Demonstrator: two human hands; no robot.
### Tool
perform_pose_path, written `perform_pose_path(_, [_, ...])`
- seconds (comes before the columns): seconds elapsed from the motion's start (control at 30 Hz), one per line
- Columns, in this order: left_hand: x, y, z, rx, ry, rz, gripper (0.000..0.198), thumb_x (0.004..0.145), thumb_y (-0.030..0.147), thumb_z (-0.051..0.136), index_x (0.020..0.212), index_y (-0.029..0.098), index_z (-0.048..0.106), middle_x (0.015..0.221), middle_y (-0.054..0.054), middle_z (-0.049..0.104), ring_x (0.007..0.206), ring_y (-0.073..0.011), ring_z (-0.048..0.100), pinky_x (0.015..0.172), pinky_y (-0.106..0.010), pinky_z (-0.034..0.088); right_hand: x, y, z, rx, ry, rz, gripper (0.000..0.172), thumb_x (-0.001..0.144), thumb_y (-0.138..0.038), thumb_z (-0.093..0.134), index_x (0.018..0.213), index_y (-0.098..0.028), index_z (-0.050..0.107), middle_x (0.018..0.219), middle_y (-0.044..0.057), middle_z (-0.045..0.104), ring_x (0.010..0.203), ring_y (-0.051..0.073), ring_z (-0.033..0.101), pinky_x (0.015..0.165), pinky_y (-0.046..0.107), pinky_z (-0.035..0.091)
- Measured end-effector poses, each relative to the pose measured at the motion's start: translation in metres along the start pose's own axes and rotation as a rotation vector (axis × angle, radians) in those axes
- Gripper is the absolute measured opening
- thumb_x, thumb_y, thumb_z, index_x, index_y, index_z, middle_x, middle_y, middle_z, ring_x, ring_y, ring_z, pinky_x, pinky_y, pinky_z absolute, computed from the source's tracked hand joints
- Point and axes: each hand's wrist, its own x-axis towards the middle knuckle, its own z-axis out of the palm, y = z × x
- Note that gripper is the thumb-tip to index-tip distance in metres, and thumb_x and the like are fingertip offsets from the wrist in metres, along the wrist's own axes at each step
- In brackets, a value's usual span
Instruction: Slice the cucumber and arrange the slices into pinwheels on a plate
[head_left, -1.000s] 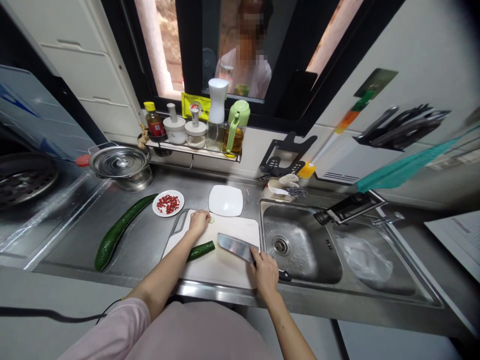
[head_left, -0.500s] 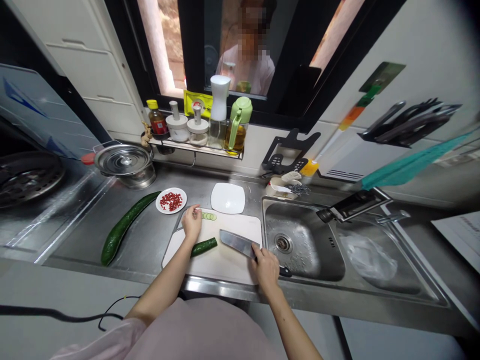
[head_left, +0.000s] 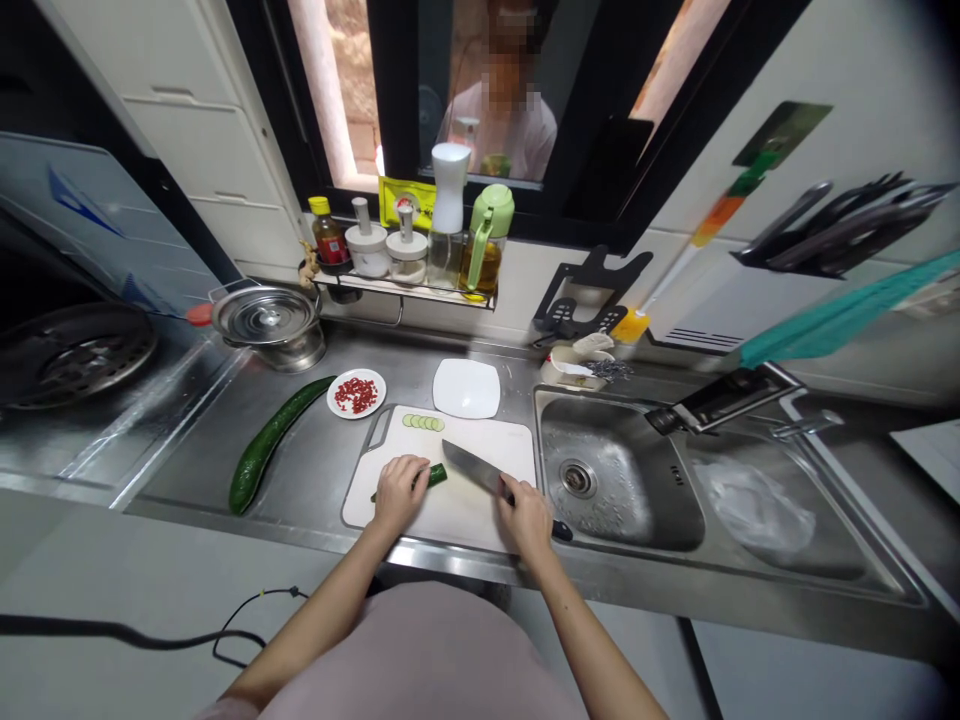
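A white cutting board [head_left: 480, 505] lies on the steel counter left of the sink. My left hand [head_left: 400, 488] is curled over a short piece of cucumber [head_left: 435, 475] on the board, holding it down. My right hand [head_left: 525, 520] grips the handle of a cleaver [head_left: 472, 466], whose blade edge rests beside the cucumber's cut end. A row of thin cucumber slices [head_left: 423, 423] lies at the board's far edge.
A whole cucumber [head_left: 274, 440] lies on the counter at the left. A small plate of chopped red chilli [head_left: 356, 394] and an empty white square dish [head_left: 466, 388] sit behind the board. The sink [head_left: 615, 480] is at the right, a lidded pot [head_left: 266, 320] at the back left.
My left hand left the slices at the board's far edge and came back onto the cucumber piece. The cleaver swung over beside the cucumber's end.
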Motion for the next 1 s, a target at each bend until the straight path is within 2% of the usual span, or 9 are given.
perform_pose_path(0.13, [-0.002,0.0,0.005,0.052,-0.079,0.097,0.025,0.093,0.032,0.046,0.104,0.026,0.068,0.108,-0.007,0.066,0.104,-0.0208,0.058,0.093,-0.037,0.042,0.005,-0.009,0.003,0.216,-0.057,0.036,0.036,0.095,-0.037,0.037,0.109,-0.022,0.066,0.094,0.004,0.07,0.082,0.017,0.062,0.068,0.023,0.036])
perform_pose_path(0.3, [0.0,-0.006,0.01,0.087,-0.104,0.138,0.026,0.094,0.031,0.048,0.105,0.028,0.071,0.111,-0.006,0.067,0.105,-0.0203,0.057,0.094,-0.036,0.043,0.01,-0.024,0.002,0.299,-0.14,-0.007,0.039,0.096,-0.038,0.033,0.097,-0.017,0.066,0.08,0.004,0.069,0.075,0.017,0.061,0.065,0.023,0.036])
perform_pose_path(0.43, [0.0,-0.012,0.014,0.093,-0.087,0.194,0.026,0.094,0.03,0.049,0.105,0.028,0.072,0.107,-0.005,0.068,0.1,-0.0186,0.058,0.091,-0.034,0.046,0.007,-0.04,-0.006,0.162,-0.217,-0.004,0.036,0.096,-0.035,0.034,0.107,-0.016,0.063,0.088,0.007,0.071,0.083,0.019,0.063,0.068,0.024,0.036])
perform_pose_path(0.6, [-0.002,-0.015,0.018,0.09,-0.01,0.284,0.025,0.093,0.025,0.05,0.106,0.026,0.072,0.102,-0.006,0.067,0.094,-0.0171,0.058,0.086,-0.031,0.048,0.002,-0.057,-0.016,-0.006,-0.329,-0.035,0.034,0.096,-0.03,0.035,0.122,-0.018,0.054,0.1,0.011,0.071,0.092,0.021,0.065,0.072,0.026,0.037])
perform_pose_path(1.0, [-0.002,-0.017,0.018,0.15,-0.042,0.298,0.027,0.09,0.02,0.053,0.109,0.027,0.071,0.105,-0.005,0.065,0.096,-0.0178,0.056,0.083,-0.03,0.049,-0.006,-0.074,-0.013,-0.041,-0.4,-0.089,0.028,0.096,-0.026,0.035,0.113,-0.016,0.055,0.099,0.014,0.07,0.095,0.023,0.066,0.076,0.029,0.041])
